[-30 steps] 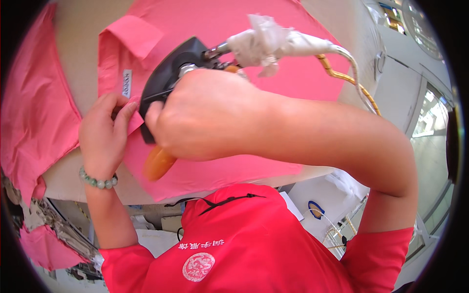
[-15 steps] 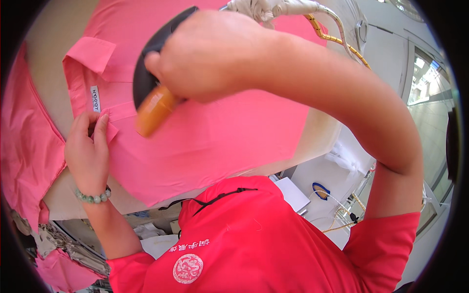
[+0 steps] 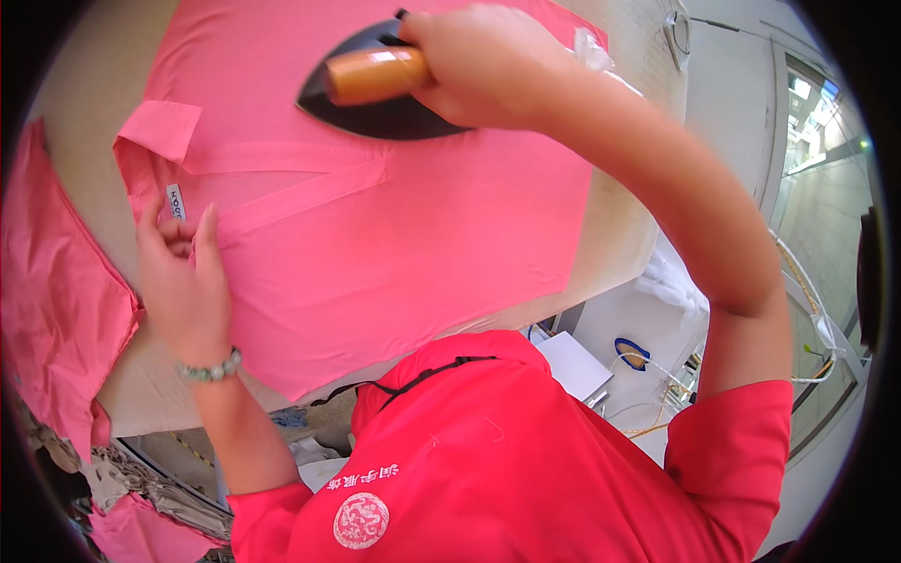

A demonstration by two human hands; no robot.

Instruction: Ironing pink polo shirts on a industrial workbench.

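Note:
A pink shirt (image 3: 422, 235) lies spread on a pale padded ironing surface, its collar (image 3: 160, 131) toward the left and its front placket slit open. My right hand (image 3: 493, 61) grips the iron by its orange-brown handle (image 3: 375, 75). The dark, pointed plate of the iron (image 3: 375, 117) is over the shirt by the end of the placket, tip pointing left. At the near side of the collar is my left hand (image 3: 188, 272), its fingers curled round the fabric edge below a small white label (image 3: 175, 202). The fingers partly hide that collar flap.
Another pink garment piece (image 3: 61, 281) hangs along the left side of the padded surface (image 3: 160, 375). Folded grey cloths (image 3: 150, 479) and pink fabric (image 3: 150, 530) are stacked below it. A white box (image 3: 574, 364) and a blue-rimmed oval object (image 3: 632, 354) sit at the lower right, among cords.
The iron has moved right and turned, so its tip now points left and the placket is uncovered. My left hand stays at the collar, with the near flap now hidden.

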